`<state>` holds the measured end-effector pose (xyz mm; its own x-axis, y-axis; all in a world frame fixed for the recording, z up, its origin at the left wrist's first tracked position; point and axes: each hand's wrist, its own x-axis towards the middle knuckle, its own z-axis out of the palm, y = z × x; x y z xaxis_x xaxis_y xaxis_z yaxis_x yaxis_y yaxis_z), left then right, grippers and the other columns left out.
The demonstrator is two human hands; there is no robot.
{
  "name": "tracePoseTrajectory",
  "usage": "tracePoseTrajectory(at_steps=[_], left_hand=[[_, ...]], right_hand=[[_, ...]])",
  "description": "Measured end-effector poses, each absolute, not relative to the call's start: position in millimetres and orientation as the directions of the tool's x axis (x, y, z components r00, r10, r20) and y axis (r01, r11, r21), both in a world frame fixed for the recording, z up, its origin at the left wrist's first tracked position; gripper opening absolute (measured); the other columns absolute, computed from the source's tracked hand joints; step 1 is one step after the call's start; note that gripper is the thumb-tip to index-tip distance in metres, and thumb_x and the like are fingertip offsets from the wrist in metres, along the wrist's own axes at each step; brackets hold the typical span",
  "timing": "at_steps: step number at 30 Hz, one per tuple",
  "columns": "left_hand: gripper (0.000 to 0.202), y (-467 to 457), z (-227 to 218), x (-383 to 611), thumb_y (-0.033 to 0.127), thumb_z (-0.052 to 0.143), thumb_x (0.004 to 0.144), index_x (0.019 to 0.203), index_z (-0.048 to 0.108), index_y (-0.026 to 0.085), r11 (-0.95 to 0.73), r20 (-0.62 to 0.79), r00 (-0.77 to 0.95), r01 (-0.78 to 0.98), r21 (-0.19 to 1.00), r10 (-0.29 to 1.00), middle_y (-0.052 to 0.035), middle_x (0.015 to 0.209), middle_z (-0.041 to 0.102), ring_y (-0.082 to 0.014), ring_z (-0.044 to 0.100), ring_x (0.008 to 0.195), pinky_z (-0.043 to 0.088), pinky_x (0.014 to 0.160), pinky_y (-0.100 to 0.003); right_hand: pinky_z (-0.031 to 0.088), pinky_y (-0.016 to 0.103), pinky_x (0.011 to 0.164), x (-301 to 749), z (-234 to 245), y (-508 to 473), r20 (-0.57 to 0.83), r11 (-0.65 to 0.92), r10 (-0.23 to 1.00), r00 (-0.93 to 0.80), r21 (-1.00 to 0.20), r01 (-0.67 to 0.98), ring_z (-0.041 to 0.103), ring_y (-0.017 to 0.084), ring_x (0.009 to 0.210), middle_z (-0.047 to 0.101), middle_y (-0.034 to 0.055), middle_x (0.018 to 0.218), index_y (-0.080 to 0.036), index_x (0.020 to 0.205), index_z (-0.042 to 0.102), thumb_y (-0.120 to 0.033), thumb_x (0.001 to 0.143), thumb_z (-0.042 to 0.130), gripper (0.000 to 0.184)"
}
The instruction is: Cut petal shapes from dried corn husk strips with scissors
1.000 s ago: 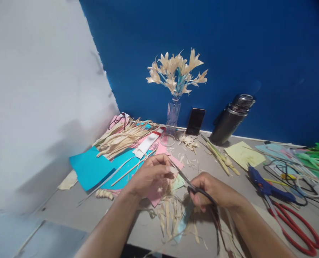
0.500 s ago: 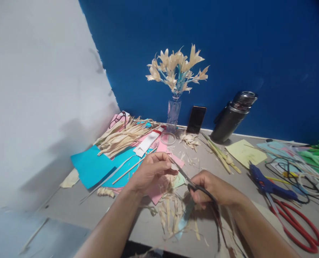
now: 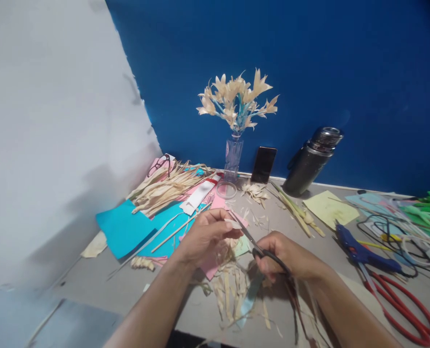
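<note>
My left hand (image 3: 204,237) pinches a small pale strip of dried leaf (image 3: 233,224) above the table. My right hand (image 3: 285,256) grips black-handled scissors (image 3: 253,241), whose blades point up and left and meet the strip at my left fingertips. Beneath both hands lie cut pale strips (image 3: 231,290) and a pink paper sheet (image 3: 211,263).
A vase of pale leaf flowers (image 3: 236,104) stands at the back against the blue wall, with a phone (image 3: 264,164) and a dark flask (image 3: 311,162) beside it. Turquoise paper (image 3: 124,227) and dried leaves (image 3: 164,186) lie left. A blue glue gun (image 3: 362,251), red-handled scissors (image 3: 399,304) and cables lie right.
Both hands stay in nearly the same place; the scissors blades have shifted slightly against the strip. The view has tipped a little.
</note>
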<state>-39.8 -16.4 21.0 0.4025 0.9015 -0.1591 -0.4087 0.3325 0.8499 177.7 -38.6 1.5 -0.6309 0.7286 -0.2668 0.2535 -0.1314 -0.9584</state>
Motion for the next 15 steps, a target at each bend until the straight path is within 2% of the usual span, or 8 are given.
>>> tracePoseTrajectory(at_steps=[11, 15], left_hand=[[0.015, -14.6, 17.1, -42.4, 0.017, 0.072, 0.063, 0.066, 0.058, 0.014, 0.328, -0.162, 0.406, -0.385, 0.863, 0.9, -0.0046, 0.066, 0.068, -0.0158, 0.066, 0.063, 0.05, 0.071, -0.029], [0.014, -15.2, 16.5, -43.4, 0.016, 0.071, 0.064, 0.067, 0.058, 0.013, 0.333, -0.165, 0.413, -0.376, 0.865, 0.896, -0.0052, 0.066, 0.068, -0.0156, 0.066, 0.063, 0.049, 0.067, -0.027]], right_hand=[[0.035, 0.019, 0.044, 175.3, 4.3, -39.5, -0.324, -0.174, 0.718, -0.616, -0.941, 0.291, 0.051, 0.011, 0.046, 0.06, 0.0023, 0.051, -0.012, 0.06, 0.06, -0.061, 0.065, 0.074, 0.051], [0.035, 0.02, 0.045, 173.5, 6.9, -40.0, -0.345, -0.184, 0.712, -0.611, -0.932, 0.311, 0.051, 0.01, 0.046, 0.059, 0.0015, 0.05, -0.013, 0.058, 0.059, -0.059, 0.065, 0.074, 0.049]])
